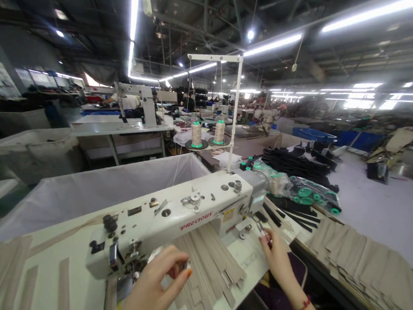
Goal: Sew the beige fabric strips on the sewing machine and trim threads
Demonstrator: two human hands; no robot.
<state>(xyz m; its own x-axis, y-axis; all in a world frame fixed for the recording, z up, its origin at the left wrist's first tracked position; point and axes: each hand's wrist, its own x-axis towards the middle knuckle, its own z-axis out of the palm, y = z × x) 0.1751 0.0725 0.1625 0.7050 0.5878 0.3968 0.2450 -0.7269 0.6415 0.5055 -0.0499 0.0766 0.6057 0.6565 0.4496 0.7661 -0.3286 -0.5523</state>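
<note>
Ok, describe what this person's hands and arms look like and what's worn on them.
Both forearms are bare, no sleeves or gloves in view. The left hand has orange-painted nails on its fingers. The right hand has a thin red cord bracelet at the wrist. No rings or watch are visible.

A single view comes from a camera worn on the person's head, looking forward and down across the table [37,285]. It sits close to the sewing machine [169,221], which crosses the lower middle of the frame; the left hand [156,285] and right hand [279,259] enter from the bottom edge, very near the lens. The wide lens bends straight lines near the borders. Beyond, the upper half of the frame takes in the factory hall and ceiling lights, far off. The thread stand [236,104] rises at centre.
</note>
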